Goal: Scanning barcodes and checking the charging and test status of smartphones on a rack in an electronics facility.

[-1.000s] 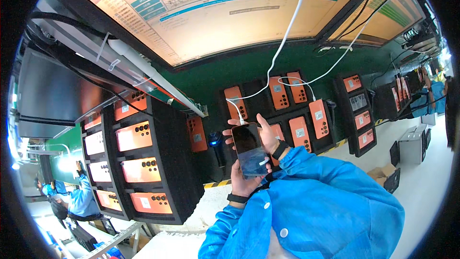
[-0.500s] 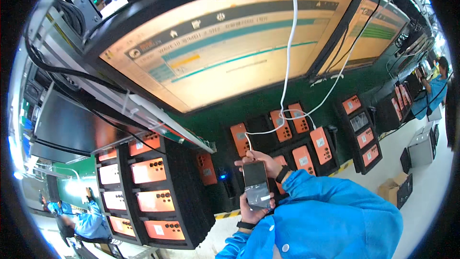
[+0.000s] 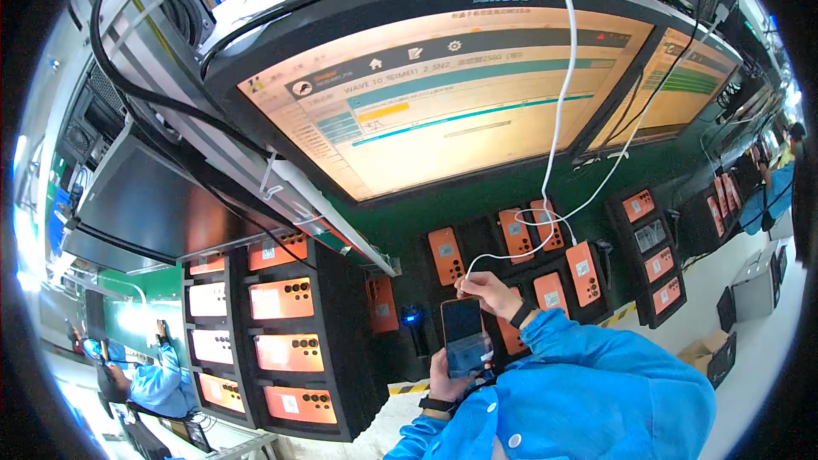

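My left hand (image 3: pixel 446 381) grips the lower part of a smartphone (image 3: pixel 463 324) with a dark screen and an orange edge, held face up. A clear film with a pale label covers the phone's lower half. At its top end, my right hand (image 3: pixel 494 295) pinches the end of a white cable (image 3: pixel 503 256). Whether the plug sits in the phone's port cannot be made out. Past my hands, a black foam tray (image 3: pixel 486 266) holds several orange phones, backs up, with stickers. Another white cable runs to an orange phone (image 3: pixel 584 273) at that tray's right.
A stack of black trays with orange phones (image 3: pixel 294 352) stands at left, and a further phone tray (image 3: pixel 654 262) at right. A small black device with a blue light (image 3: pixel 413 320) stands between. Large monitors (image 3: pixel 443 111) span the back. Co-workers in blue sit far left (image 3: pixel 162 383) and far right.
My right hand has shifted from around the phone's top edge to a pinch on the cable end. The view has tilted, so everything appears lower and further right.
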The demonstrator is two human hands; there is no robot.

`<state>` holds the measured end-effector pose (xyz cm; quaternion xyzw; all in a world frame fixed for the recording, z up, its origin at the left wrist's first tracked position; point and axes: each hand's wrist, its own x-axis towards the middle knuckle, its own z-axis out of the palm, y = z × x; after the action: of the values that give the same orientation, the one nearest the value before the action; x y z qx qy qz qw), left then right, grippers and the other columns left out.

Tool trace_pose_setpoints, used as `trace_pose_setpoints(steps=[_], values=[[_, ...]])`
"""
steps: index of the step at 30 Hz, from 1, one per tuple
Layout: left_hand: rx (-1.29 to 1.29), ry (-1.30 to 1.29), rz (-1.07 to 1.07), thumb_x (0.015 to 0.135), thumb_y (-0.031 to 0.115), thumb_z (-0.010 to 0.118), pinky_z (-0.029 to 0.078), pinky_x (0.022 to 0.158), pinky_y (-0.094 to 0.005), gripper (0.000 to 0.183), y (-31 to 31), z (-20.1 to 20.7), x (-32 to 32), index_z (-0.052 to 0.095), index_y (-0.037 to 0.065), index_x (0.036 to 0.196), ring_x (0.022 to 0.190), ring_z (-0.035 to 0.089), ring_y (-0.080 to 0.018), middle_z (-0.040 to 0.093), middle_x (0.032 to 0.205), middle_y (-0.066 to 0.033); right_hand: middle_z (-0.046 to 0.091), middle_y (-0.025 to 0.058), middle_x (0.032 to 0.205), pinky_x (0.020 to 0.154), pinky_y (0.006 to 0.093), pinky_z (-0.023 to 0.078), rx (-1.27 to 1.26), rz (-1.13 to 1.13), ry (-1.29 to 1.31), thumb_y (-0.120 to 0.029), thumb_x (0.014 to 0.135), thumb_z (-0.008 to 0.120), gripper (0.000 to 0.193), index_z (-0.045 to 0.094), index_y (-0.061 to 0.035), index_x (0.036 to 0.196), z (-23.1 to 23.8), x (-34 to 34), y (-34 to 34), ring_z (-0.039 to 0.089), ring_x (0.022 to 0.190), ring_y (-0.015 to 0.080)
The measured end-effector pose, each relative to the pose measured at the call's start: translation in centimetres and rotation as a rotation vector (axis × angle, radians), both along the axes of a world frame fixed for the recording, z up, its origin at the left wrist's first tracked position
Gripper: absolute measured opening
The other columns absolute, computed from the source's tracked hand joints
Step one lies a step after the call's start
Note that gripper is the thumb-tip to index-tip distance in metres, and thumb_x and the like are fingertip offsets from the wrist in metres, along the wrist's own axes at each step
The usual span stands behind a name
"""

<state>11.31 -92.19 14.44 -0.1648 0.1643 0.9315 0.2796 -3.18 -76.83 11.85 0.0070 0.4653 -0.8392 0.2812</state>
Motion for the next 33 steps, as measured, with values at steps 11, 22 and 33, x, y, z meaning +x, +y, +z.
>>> trace_pose_setpoints(steps=[11,22,33], values=[[-0.112,0.035,0.042,0.09,0.047,0.036,0.049,0.079,-0.0392,0.063,-0.9,-1.0,0.8,0.051,-0.003,0.124,0.098,0.06,-0.0284,0.059,0.118,-0.0181,0.068,0.0047,0.084,0.072,0.0261,0.048,0.458,0.118,0.389,-0.023,0.085,0.068,0.024,0.069,0.0003,0.09,2.6,-0.2,0.3,0.061,0.079,0.0097],[-0.223,0.07,0.004,0.09,0.046,0.037,0.05,0.079,-0.0445,0.06,-2.8,-3.8,1.6,0.051,-0.002,0.123,0.1,0.061,-0.0322,0.06,0.117,-0.019,0.064,0.007,0.083,0.071,0.027,0.053,0.233,0.03,0.072,-0.023,0.09,0.062,0.026,0.062,0.0025,0.096,5.4,-0.5,0.4,0.064,0.078,0.0141],[-0.207,-0.036,0.078,0.087,0.053,0.035,0.05,0.072,-0.042,0.072,-3.4,-4.6,2.7,0.049,-0.006,0.125,0.092,0.061,-0.0319,0.06,0.116,-0.0196,0.064,0.0039,0.085,0.069,0.0234,0.049,0.277,0.09,0.091,-0.028,0.093,0.056,0.029,0.062,0.0001,0.096,3.1,1.2,0.8,0.061,0.077,0.0092]])
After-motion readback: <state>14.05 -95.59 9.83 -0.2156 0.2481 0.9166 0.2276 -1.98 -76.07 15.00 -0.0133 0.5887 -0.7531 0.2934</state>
